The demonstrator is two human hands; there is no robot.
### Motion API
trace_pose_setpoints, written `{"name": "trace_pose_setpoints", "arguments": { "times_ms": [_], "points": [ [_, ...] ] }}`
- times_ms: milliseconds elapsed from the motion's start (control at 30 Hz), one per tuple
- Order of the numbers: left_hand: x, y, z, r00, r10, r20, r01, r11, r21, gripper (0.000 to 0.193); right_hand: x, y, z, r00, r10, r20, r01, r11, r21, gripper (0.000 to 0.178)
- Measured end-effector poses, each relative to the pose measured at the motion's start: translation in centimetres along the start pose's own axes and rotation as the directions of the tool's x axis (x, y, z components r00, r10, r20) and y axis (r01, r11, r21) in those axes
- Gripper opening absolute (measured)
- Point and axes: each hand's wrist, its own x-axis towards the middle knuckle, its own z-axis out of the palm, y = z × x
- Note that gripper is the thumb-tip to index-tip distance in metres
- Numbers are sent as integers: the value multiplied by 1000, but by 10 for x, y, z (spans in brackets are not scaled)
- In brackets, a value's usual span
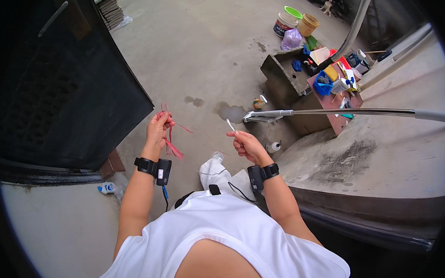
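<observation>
My left hand point(160, 128) is closed on a bunch of pinkish-red plastic string point(173, 149), its loose ends hanging below the fingers and a small loop sticking up above them. One thin red strand trails to the right, toward my other hand. Across from it my right hand point(249, 146) pinches a short, thin white stick-like piece point(230, 124) between thumb and finger; its exact kind cannot be made out. Whether the strand reaches that piece is too fine to tell. Both hands are apart, held in front of my body above the concrete floor.
A squeegee-like tool with a long metal pole point(353, 111) slants in from the right. Beyond it are a concrete sink point(276, 69), a cluttered reddish table point(338, 125) and buckets point(285, 23). A dark door point(76, 83) stands at left; a white bottle point(274, 147) is by the right wall.
</observation>
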Motion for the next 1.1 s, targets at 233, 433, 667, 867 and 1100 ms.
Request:
{"name": "trace_pose_setpoints", "arguments": {
  "times_ms": [233, 433, 667, 867, 1100],
  "points": [
    [158, 4, 41, 1000, 29, -2, -28, 989, 144, 13, 43, -56, -82, 877, -198, -437, 321, 920, 227, 20],
    [242, 0, 125, 965, -162, 205, 60, 901, 429, 21, 52, -88, -98, 822, -195, -534, 383, 885, 266, 18],
    [286, 25, 186, 771, -499, 396, -49, 573, 818, 44, 60, -77, -85, 765, -182, -618, 439, 850, 292, 16],
    [334, 53, 207, 746, -476, 465, -524, 11, 852, 32, 71, -96, -67, 679, -228, -698, 517, 823, 235, 15],
    [387, 91, 157, 866, -353, 355, -300, 203, 932, 26, 151, -132, -35, 772, -316, -551, 462, 875, 147, 15]
  ]
}}
